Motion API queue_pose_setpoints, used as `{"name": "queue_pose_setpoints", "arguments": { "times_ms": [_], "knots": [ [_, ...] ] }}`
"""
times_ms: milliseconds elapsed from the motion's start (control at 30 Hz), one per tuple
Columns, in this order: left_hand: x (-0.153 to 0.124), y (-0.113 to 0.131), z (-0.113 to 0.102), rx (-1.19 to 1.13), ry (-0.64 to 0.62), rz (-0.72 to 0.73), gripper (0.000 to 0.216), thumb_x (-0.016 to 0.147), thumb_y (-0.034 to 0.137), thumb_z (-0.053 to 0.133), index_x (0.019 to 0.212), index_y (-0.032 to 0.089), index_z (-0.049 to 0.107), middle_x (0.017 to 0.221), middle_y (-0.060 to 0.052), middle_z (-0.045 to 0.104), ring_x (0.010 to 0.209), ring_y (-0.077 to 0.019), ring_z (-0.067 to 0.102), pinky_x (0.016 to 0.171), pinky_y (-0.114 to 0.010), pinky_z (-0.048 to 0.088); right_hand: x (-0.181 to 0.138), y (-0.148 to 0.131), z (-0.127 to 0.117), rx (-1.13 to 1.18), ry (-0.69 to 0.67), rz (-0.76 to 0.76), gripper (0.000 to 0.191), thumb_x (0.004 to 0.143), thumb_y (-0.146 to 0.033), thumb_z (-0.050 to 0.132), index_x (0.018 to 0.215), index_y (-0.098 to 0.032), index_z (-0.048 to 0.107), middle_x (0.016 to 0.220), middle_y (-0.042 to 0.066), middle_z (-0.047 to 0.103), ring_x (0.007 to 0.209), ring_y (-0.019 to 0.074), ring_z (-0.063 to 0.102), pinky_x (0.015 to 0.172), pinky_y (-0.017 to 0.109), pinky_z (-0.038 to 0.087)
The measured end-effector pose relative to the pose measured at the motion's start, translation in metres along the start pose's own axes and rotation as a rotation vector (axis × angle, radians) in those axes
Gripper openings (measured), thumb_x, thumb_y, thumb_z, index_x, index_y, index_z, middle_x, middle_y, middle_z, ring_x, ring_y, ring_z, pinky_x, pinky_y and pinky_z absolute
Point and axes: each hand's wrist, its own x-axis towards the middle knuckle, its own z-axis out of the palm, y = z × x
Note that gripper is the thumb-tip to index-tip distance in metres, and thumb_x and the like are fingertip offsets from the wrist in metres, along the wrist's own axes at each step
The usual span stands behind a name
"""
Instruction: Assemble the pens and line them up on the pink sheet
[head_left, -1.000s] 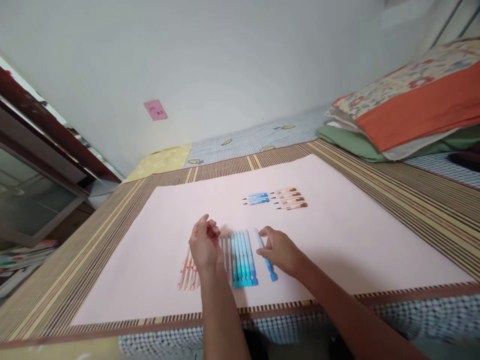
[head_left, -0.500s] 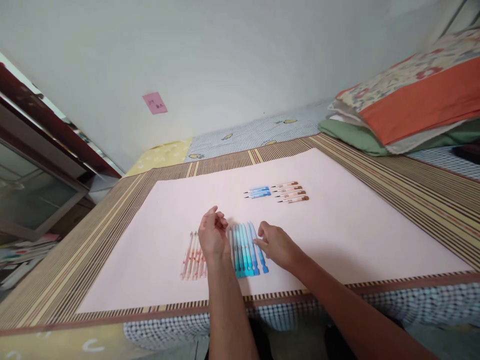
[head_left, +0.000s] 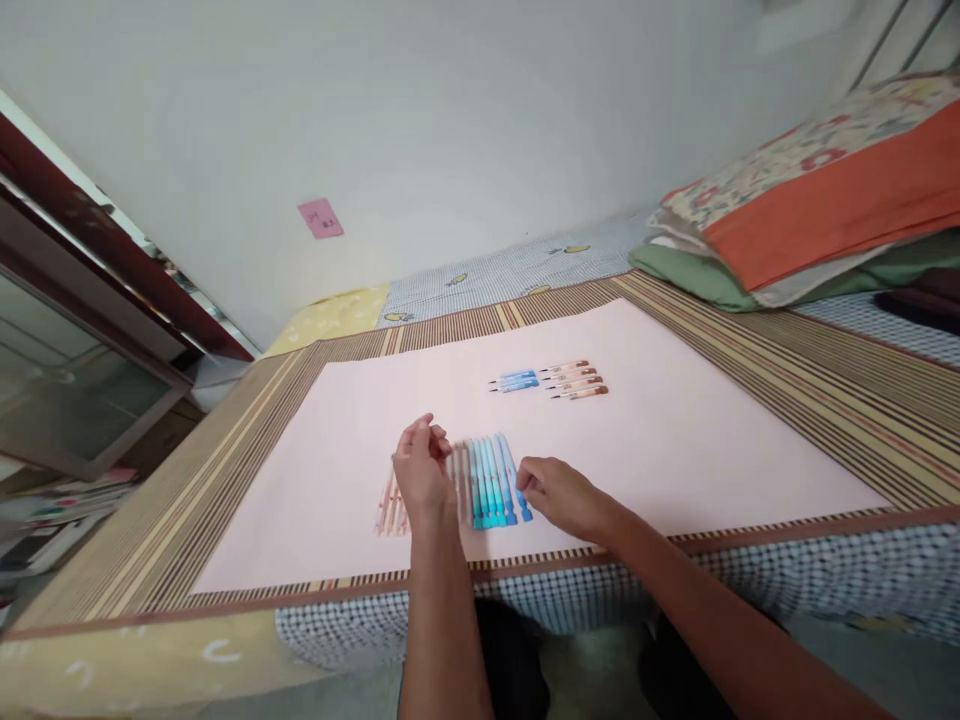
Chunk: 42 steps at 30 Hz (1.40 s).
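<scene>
I see right hand [head_left: 559,490] nearly closed by slim blue plastic pen [head_left: 521,502], can't tell grip | pen toward near edge of pale pink paper sheet [head_left: 697,450] | left hand [head_left: 421,468] half-curled, seemingly empty, over sheet | slim pastel pens [head_left: 487,485] colour-grouped, presumably for telling apart

You're facing a bed [head_left: 420,297] that is carrying a striped mat [head_left: 810,400], with folded bedding [head_left: 810,220] resting at the far right. On the mat, a pale pink sheet [head_left: 675,440] is lying flat. It is bearing a near row of pens [head_left: 489,485], partly hidden, and, farther back, side by side, some dark-tipped blue pens [head_left: 521,384] and four brown-ended pens [head_left: 581,381].
</scene>
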Motion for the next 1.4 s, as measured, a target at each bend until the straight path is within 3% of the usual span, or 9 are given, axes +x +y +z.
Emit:
{"name": "queue_pose_setpoints", "arguments": {
  "times_ms": [100,200,367,467,800,1000,1400],
  "knots": [
    [-0.018,0.013,-0.009,0.136,-0.048,0.049,0.025,0.075,0.032,0.067,0.092,0.014,0.064,0.065,0.003,0.058,0.053,-0.0081,0.047,0.054,-0.022,0.037,-0.013,0.005,0.013,-0.031,0.08,-0.008,0.013,0.076,-0.007,0.056,0.081,-0.02,0.057,0.08,0.002,0.064,0.073,0.0155,0.059,0.066,0.025,0.041],
    [-0.057,0.012,-0.03,0.46,-0.142,0.152,0.019,0.086,0.034,0.061,0.092,0.016,0.064,0.067,0.002,0.058,0.058,-0.0107,0.049,0.058,-0.023,0.039,-0.022,0.008,0.026,-0.103,0.144,-0.026,0.016,0.074,-0.008,0.061,0.084,-0.02,0.058,0.089,0.003,0.063,0.08,0.0167,0.059,0.072,0.026,0.041],
    [-0.14,-0.029,-0.084,0.812,-0.429,0.143,0.022,0.095,0.035,0.05,0.086,0.019,0.062,0.073,-0.001,0.06,0.068,-0.0152,0.053,0.065,-0.026,0.04,-0.024,0.001,0.04,-0.255,0.182,-0.071,0.013,0.08,-0.01,0.061,0.088,-0.021,0.062,0.092,0.003,0.063,0.085,0.0178,0.06,0.076,0.028,0.039],
    [-0.165,-0.046,-0.101,0.922,-0.514,0.174,0.021,0.097,0.029,0.045,0.091,0.02,0.063,0.077,-0.002,0.062,0.071,-0.0163,0.055,0.067,-0.027,0.04,-0.024,-0.002,0.046,-0.363,0.214,-0.078,0.008,0.085,-0.014,0.062,0.089,-0.021,0.064,0.095,0.005,0.065,0.091,0.0207,0.06,0.078,0.03,0.037],
    [-0.161,-0.049,-0.09,0.972,-0.574,0.221,0.02,0.097,0.023,0.044,0.092,0.02,0.064,0.081,-0.003,0.065,0.072,-0.0165,0.059,0.068,-0.026,0.04,-0.023,0.006,0.053,-0.415,0.209,-0.158,0.005,0.09,-0.017,0.063,0.09,-0.021,0.065,0.097,0.004,0.066,0.092,0.0212,0.059,0.078,0.032,0.036],
    [-0.159,-0.053,-0.089,1.021,-0.514,0.221,0.02,0.098,0.025,0.043,0.09,0.02,0.061,0.08,-0.003,0.065,0.072,-0.0171,0.058,0.068,-0.027,0.039,-0.026,0.007,0.051,-0.415,0.204,-0.222,0.005,0.09,-0.016,0.064,0.091,-0.021,0.065,0.098,0.004,0.066,0.093,0.0218,0.058,0.079,0.033,0.037],
    [-0.16,-0.051,-0.087,1.058,-0.534,0.215,0.021,0.098,0.026,0.043,0.091,0.02,0.062,0.08,-0.004,0.065,0.073,-0.018,0.058,0.067,-0.028,0.038,-0.024,0.013,0.05,-0.357,0.203,-0.29,0.007,0.09,-0.016,0.062,0.095,-0.02,0.065,0.099,0.005,0.064,0.096,0.0218,0.057,0.082,0.033,0.039]
  ]
}}
